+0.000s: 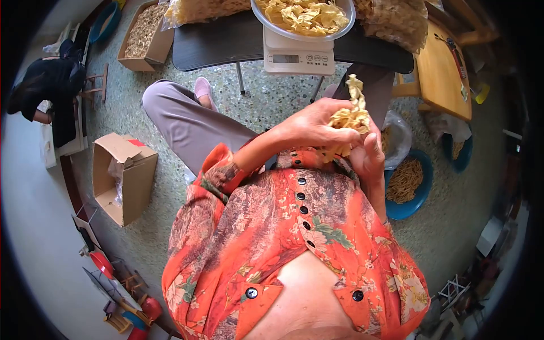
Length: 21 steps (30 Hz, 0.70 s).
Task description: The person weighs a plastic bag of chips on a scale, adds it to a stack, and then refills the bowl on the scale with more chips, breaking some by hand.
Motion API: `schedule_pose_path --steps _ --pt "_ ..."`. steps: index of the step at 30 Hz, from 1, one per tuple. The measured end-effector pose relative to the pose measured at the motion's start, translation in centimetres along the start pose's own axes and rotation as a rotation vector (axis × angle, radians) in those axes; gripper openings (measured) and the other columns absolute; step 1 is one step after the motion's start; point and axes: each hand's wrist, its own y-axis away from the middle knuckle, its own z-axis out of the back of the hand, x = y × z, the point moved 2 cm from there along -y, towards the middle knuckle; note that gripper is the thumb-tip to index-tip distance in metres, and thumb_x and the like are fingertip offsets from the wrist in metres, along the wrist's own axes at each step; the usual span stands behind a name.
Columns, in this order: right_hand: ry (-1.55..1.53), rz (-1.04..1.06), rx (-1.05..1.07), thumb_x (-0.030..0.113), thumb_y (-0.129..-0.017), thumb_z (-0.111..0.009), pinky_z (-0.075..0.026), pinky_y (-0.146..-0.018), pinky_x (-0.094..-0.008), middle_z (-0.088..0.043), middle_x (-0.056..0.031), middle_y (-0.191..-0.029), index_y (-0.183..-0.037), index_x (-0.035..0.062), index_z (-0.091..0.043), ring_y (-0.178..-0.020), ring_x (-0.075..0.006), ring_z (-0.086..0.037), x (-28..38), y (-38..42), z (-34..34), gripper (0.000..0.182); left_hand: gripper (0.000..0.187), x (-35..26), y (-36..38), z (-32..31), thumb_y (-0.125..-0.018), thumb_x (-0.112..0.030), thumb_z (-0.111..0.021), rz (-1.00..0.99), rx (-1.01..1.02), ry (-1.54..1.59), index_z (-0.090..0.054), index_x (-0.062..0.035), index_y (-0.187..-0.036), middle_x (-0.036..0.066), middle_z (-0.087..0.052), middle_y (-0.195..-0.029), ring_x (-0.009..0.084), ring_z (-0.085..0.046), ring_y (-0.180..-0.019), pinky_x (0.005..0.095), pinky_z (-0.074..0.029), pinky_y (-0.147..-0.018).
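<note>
Dried yellow pieces point(350, 116) were gripped by both hands: left hand point(309, 126) clenched around the bunch, right hand point(368, 154) cupped beneath, above blue basin point(416, 201); scale point(298, 56) sat on surface point(226, 39).

The crisps point(351, 116) in the hands look dry, crinkled and matt. The bowl point(345, 25) is shiny metal; the scale point(298, 56) under it is smooth white plastic. The table point(226, 42) is dark and matt. The box point(122, 175) is plain cardboard, the shirt point(283, 238) soft printed cloth, the floor point(153, 226) speckled stone.
</note>
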Motion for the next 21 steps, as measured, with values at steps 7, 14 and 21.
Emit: schedule_pose_path --steps 7,14,21 --pt "0.203 0.191 -0.202 0.051 -0.086 -0.074 -0.045 -0.108 -0.0391 -0.053 -0.0256 -0.138 -0.143 -0.0076 -0.038 -0.122 -0.0281 -0.058 1.5 0.6 0.9 0.089 0.031 2.9 -3.9 -1.4 -0.093 -0.029 -0.067 -0.093 0.034 -0.332 -0.063 -0.0013 -0.108 0.003 -0.061 -0.081 0.011 -0.059 -0.074 0.0287 -0.052 -0.066" --pt "0.206 0.206 -0.263 0.038 -0.094 -0.068 -0.045 -0.108 -0.0402 -0.053 -0.0234 -0.138 -0.143 -0.0073 -0.037 -0.122 -0.0281 -0.058 1.7 1.0 2.5 0.074 0.032 4.8 -6.0 -1.9 -0.09 -0.03 -0.068 -0.276 0.06 -0.287 -0.064 -0.0007 -0.101 0.004 -0.063 -0.081 0.0123 -0.059 -0.073 0.0303 -0.05 -0.063" --pt "0.162 0.198 -0.397 0.025 -0.099 -0.062 -0.047 -0.106 -0.0401 -0.06 -0.0234 -0.128 -0.135 -0.0039 -0.047 -0.119 -0.0276 -0.06 1.2 0.8 3.5 0.049 0.021 5.5 -6.6 -2.5 -0.082 -0.015 -0.063 -0.302 0.026 -0.33 -0.064 0.0008 -0.096 0.011 -0.066 -0.083 0.0191 -0.064 -0.076 0.0341 -0.052 -0.068"
